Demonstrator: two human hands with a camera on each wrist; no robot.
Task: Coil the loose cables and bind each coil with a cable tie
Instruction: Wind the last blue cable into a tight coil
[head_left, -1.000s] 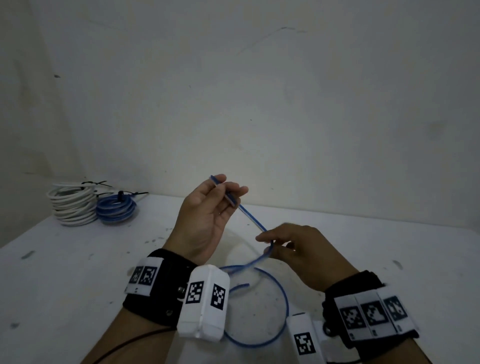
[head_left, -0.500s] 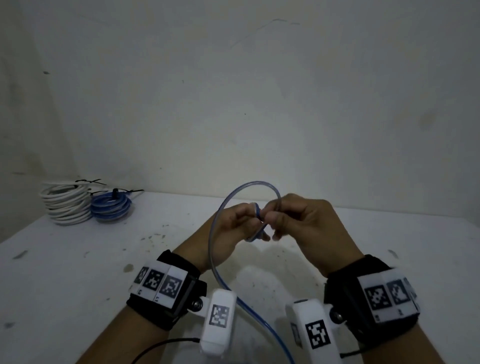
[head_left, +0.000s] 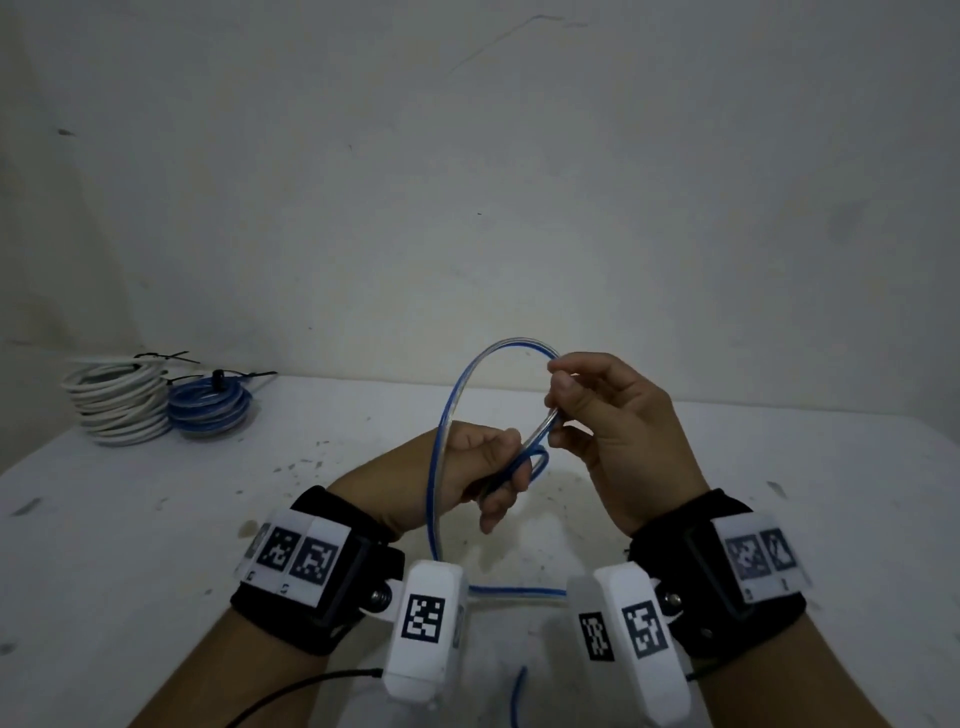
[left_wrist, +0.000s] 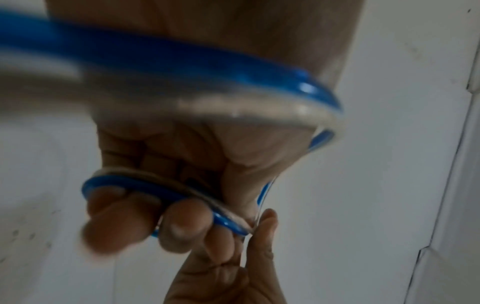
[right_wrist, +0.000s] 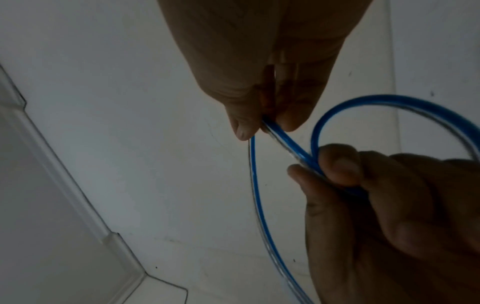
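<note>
A blue-and-clear cable (head_left: 451, 410) rises in one big loop above the white table (head_left: 156, 519). My left hand (head_left: 511, 467) grips a small turn of it in curled fingers, which the left wrist view shows round the cable (left_wrist: 145, 186). Just above and to the right, my right hand (head_left: 557, 410) pinches the loop's far side between thumb and fingers. In the right wrist view the pinch (right_wrist: 265, 125) is on the cable (right_wrist: 255, 185), with the left hand (right_wrist: 363, 185) below it. The cable's tail (head_left: 519, 592) trails down across the table between my wrists.
Two bound coils lie at the table's far left by the wall: a white coil (head_left: 117, 402) and a smaller blue coil (head_left: 208, 408), each with a black cable tie. A thin black lead (head_left: 311, 686) runs from my left wrist unit.
My hands came together from apart and bent the straight cable into a raised loop. In the last half second the right hand rose a little and the loop grew.
</note>
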